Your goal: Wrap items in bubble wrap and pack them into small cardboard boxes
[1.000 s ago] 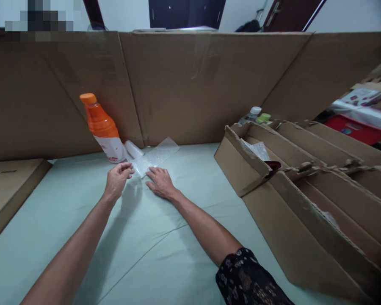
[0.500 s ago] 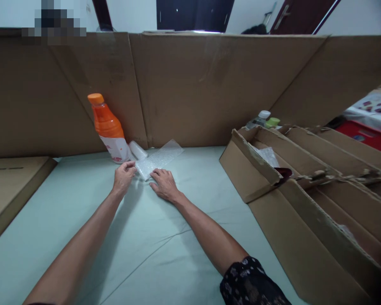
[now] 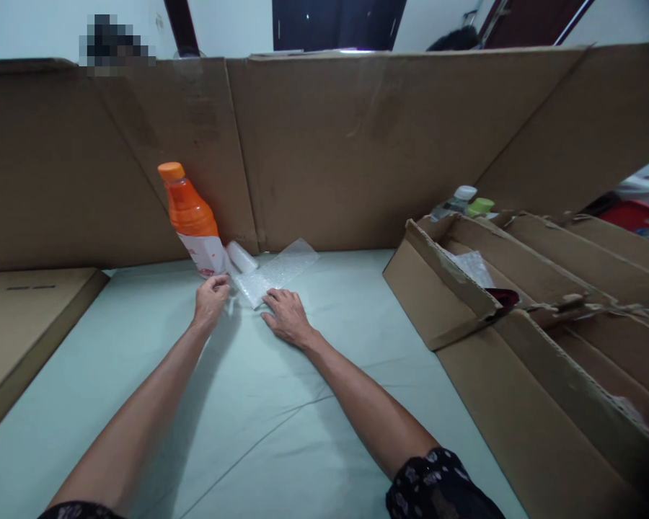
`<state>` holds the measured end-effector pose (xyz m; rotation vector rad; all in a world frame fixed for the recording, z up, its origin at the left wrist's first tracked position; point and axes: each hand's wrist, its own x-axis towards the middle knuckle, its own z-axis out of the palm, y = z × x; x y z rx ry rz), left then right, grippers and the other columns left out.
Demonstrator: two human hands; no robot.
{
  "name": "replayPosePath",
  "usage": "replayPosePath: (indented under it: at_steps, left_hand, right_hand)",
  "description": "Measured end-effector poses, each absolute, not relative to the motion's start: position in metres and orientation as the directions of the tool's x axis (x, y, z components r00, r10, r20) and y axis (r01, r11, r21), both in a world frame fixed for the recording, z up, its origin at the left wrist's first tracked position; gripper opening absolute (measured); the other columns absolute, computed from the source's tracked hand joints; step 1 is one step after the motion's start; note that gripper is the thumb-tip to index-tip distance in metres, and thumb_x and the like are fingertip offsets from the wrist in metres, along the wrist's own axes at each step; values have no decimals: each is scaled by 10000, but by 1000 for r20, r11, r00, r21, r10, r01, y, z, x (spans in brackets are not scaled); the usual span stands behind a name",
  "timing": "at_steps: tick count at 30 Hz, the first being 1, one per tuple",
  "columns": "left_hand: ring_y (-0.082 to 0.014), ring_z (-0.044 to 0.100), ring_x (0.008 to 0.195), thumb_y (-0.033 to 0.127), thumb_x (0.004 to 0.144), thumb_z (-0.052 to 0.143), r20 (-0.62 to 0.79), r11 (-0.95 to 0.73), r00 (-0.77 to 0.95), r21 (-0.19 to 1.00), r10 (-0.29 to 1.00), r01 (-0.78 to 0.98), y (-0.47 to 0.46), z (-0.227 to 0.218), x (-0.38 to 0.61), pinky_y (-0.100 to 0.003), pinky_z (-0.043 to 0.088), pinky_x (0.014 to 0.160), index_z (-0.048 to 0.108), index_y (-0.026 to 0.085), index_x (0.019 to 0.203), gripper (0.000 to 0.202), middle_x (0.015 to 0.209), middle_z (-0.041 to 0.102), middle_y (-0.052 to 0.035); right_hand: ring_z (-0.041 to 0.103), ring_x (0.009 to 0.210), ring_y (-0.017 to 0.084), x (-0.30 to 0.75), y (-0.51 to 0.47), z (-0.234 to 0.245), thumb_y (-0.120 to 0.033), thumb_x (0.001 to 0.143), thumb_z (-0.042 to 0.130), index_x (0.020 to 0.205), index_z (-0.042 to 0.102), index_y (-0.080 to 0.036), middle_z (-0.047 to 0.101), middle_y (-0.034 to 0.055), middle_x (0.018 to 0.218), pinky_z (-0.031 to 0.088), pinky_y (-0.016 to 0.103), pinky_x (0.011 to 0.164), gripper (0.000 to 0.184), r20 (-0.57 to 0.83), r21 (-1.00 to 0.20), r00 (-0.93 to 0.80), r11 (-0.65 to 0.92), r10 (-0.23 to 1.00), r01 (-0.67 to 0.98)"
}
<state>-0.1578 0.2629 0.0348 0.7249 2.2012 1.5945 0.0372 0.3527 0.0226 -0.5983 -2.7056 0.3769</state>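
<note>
A clear sheet of bubble wrap (image 3: 273,276) lies on the pale green cloth surface. My left hand (image 3: 212,301) is closed in a pinch at the sheet's left edge, close to the foot of an orange bottle; the fingertips are partly hidden. With fingers spread, my right hand (image 3: 286,316) rests its fingertips on the sheet's near edge. The orange bottle (image 3: 193,216), with an orange cap and a white label, stands just beyond my left hand. Between the bottle and the sheet sits a small white translucent roll (image 3: 242,257).
A tall cardboard wall (image 3: 324,158) runs along the back. At right stands a divided cardboard box (image 3: 448,295) with plastic wrap inside; a white-capped bottle (image 3: 457,202) and a green cap (image 3: 481,207) show behind its edge. A flat cardboard box (image 3: 32,324) lies at left.
The whole view has shifted slightly, so most things appear a little further right. My left hand has drawn slightly away from my right hand; the right hand stays on the sheet.
</note>
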Motion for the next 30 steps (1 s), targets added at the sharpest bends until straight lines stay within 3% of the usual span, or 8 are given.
replayPosePath:
  at_steps: [4, 8, 12, 17, 21, 26, 30]
  left_hand:
    - [-180, 672, 914, 381, 947, 655, 31, 287, -801, 925, 598, 250, 262, 29, -155, -388, 581, 827, 661, 143, 1091, 278, 1055, 690, -62]
    - [-194, 681, 948, 326, 921, 674, 55, 293, -785, 909, 618, 295, 261, 27, -149, -403, 569, 876, 661, 142, 1118, 270, 1075, 704, -72]
    - [-205, 701, 914, 267, 829, 667, 79, 309, -774, 888, 628, 341, 268, 27, -145, -347, 554, 865, 649, 143, 1204, 395, 1059, 731, -93]
    - [-260, 687, 897, 265, 719, 706, 84, 400, -793, 828, 603, 392, 283, 23, -143, -373, 531, 857, 600, 165, 1297, 597, 931, 716, -72]
    - [-240, 666, 856, 204, 688, 654, 96, 426, -805, 808, 586, 407, 280, 21, -145, -341, 521, 828, 563, 162, 1335, 655, 879, 680, -41]
    - [-191, 621, 710, 214, 705, 589, 137, 434, -822, 795, 552, 424, 259, 24, -159, -300, 518, 720, 521, 124, 1364, 669, 790, 621, -4]
    - [-188, 638, 748, 212, 715, 589, 211, 449, -837, 764, 505, 463, 247, 36, -175, -319, 530, 759, 498, 143, 1369, 664, 923, 655, -45]
  right_hand:
    - [534, 1239, 279, 37, 352, 23, -342, 956, 609, 1285, 641, -207, 594, 102, 1428, 401, 431, 1022, 357, 268, -320, -856, 879, 442, 354]
    - [546, 1240, 285, 37, 353, 24, -330, 943, 631, 1271, 654, -190, 617, 105, 1409, 401, 437, 1024, 358, 264, -334, -856, 875, 445, 351]
    - [576, 1210, 283, 37, 353, 22, -306, 918, 664, 1214, 686, -174, 670, 104, 1343, 394, 435, 1023, 325, 299, -380, -849, 871, 435, 312]
    - [640, 1096, 247, 38, 354, 16, -258, 898, 673, 1092, 721, -186, 758, 78, 1155, 386, 413, 1005, 213, 414, -446, -825, 876, 384, 184]
    - [667, 1060, 220, 38, 353, 15, -195, 915, 606, 1019, 722, -191, 774, 76, 1071, 390, 381, 982, 156, 512, -505, -717, 841, 473, 194]
    - [671, 1049, 215, 38, 353, 19, -186, 914, 582, 1008, 716, -187, 772, 79, 1072, 389, 369, 973, 164, 476, -521, -704, 814, 527, 257]
    - [652, 1088, 242, 38, 352, 21, -207, 900, 603, 1057, 724, -186, 757, 89, 1151, 391, 388, 987, 199, 415, -510, -739, 808, 531, 294]
